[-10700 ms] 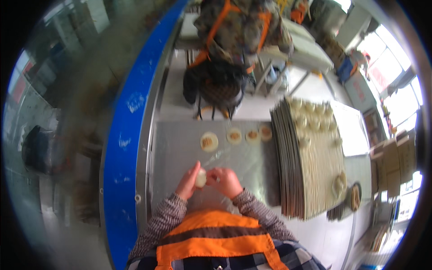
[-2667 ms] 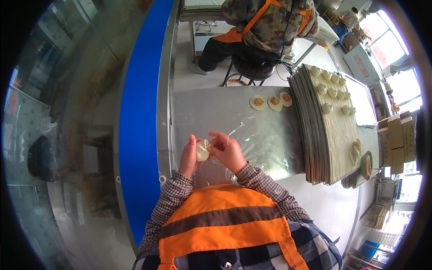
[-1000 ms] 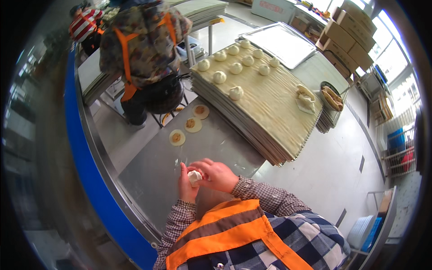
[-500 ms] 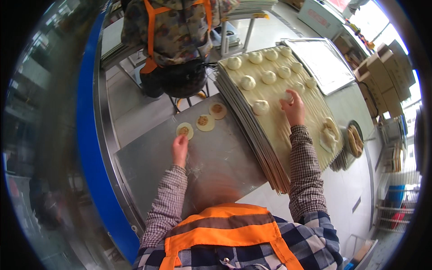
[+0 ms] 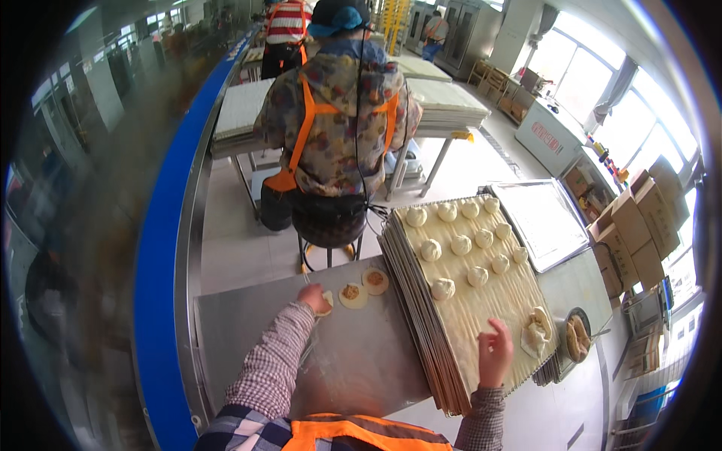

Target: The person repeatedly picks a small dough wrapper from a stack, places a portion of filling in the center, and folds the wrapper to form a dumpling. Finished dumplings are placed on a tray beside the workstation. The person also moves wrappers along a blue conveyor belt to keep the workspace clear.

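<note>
On the metal work table, my left hand point(image 5: 312, 298) has its fingers closed on the leftmost round dough wrapper point(image 5: 326, 304), hiding most of it. Beside it lie two more flat wrappers, a pale one point(image 5: 353, 296) and a browner one point(image 5: 375, 281), each with a dab of brown filling. My right hand point(image 5: 495, 353) hovers over the front of the cloth-lined tray point(image 5: 470, 331), fingers loosely curled and apart, holding nothing visible. Several pleated buns point(image 5: 461, 244) stand in rows farther back on that tray. Right of this hand, a lump of dough point(image 5: 536, 336) rests near the tray's edge.
A bowl of filling point(image 5: 577, 336) with a utensil sits right of the tray stack. An empty metal tray point(image 5: 538, 224) lies behind it. Ahead, a co-worker point(image 5: 338, 128) sits on a stool, back turned. A blue-edged conveyor point(image 5: 173, 225) runs along the left; cardboard boxes point(image 5: 632, 233) stand right.
My right hand has let go of a bun on the tray and drawn back toward me. My left hand has closed on the leftmost wrapper. The view has tilted up.
</note>
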`<move>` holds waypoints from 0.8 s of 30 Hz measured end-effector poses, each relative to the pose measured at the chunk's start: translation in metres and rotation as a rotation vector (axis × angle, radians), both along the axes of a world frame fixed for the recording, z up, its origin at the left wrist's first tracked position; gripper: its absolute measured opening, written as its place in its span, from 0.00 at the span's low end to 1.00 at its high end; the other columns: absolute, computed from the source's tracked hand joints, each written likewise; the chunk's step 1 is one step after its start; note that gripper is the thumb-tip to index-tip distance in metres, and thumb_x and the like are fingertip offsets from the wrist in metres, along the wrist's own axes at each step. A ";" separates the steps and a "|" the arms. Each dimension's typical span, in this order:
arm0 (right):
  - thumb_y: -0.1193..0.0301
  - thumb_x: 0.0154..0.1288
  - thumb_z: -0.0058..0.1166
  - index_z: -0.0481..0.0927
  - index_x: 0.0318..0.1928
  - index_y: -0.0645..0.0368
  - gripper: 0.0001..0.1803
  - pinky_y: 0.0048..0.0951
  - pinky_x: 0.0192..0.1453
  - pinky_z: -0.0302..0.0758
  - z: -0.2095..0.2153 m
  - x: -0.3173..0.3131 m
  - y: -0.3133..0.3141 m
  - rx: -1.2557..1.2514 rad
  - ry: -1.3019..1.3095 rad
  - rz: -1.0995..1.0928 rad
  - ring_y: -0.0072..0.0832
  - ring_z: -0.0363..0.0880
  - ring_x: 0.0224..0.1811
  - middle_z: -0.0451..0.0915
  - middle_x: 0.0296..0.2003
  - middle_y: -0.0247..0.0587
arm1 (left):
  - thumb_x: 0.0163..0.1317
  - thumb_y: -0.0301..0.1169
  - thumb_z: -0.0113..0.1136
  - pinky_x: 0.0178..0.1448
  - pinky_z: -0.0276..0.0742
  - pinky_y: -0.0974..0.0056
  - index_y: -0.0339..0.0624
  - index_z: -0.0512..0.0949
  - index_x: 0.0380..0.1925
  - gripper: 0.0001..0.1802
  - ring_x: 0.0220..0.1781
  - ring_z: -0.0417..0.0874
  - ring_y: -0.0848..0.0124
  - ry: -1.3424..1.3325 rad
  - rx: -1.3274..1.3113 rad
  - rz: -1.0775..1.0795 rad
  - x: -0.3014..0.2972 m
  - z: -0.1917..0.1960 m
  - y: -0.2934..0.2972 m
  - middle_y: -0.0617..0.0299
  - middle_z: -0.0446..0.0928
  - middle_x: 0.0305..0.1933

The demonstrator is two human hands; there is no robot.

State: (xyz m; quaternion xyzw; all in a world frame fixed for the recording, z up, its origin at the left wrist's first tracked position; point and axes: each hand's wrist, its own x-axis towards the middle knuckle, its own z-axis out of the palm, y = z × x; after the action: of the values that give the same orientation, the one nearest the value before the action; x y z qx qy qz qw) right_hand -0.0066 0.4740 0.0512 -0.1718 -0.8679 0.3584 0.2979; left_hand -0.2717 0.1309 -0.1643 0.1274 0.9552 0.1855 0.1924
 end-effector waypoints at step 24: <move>0.73 0.60 0.59 0.82 0.37 0.64 0.07 0.25 0.32 0.75 -0.079 -0.034 -0.298 -0.362 -0.541 0.865 0.26 0.79 0.25 0.82 0.26 0.40 | 0.61 0.27 0.64 0.52 0.78 0.65 0.36 0.72 0.52 0.20 0.47 0.79 0.72 -0.569 1.449 0.540 0.244 0.101 -0.149 0.60 0.77 0.46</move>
State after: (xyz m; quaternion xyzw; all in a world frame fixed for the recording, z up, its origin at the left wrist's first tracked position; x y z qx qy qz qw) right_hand -0.0408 0.1756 -0.0276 0.0667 -0.8296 0.5350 -0.1454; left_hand -0.0274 -0.0177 -0.0630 -0.0659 0.5111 0.8209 0.2459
